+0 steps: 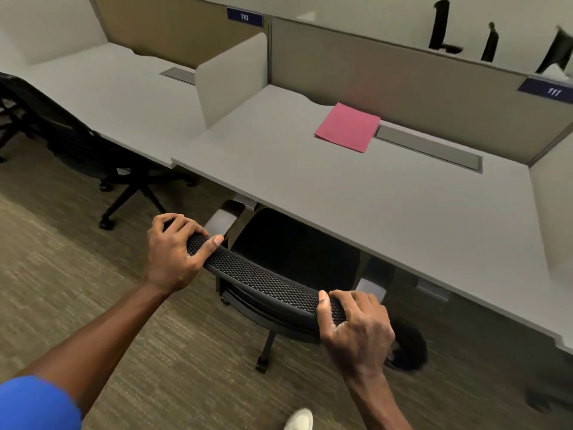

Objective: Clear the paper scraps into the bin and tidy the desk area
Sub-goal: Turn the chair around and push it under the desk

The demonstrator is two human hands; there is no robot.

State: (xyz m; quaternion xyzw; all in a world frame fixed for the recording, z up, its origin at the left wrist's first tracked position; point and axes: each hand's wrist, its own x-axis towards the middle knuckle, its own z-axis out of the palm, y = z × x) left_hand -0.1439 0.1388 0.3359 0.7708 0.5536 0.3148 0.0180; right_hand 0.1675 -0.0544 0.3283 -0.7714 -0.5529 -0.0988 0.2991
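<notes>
A black mesh office chair (pixel 266 283) stands at the grey desk (pixel 372 206), its seat partly under the desktop. My left hand (pixel 173 249) grips the left end of the chair's top rail. My right hand (pixel 356 330) grips the right end of the same rail. A pink sheet of paper (pixel 347 127) lies flat near the back of the desk, beside a grey cable slot (pixel 431 148). No bin and no paper scraps are in view.
A white divider (pixel 231 79) separates this desk from the neighbouring desk (pixel 108 88) on the left, where another black chair (pixel 77 141) stands. Beige partition panels carry blue labels 110 (pixel 244 17) and 111 (pixel 553 91). Carpet covers the floor; my white shoe (pixel 299 420) shows below.
</notes>
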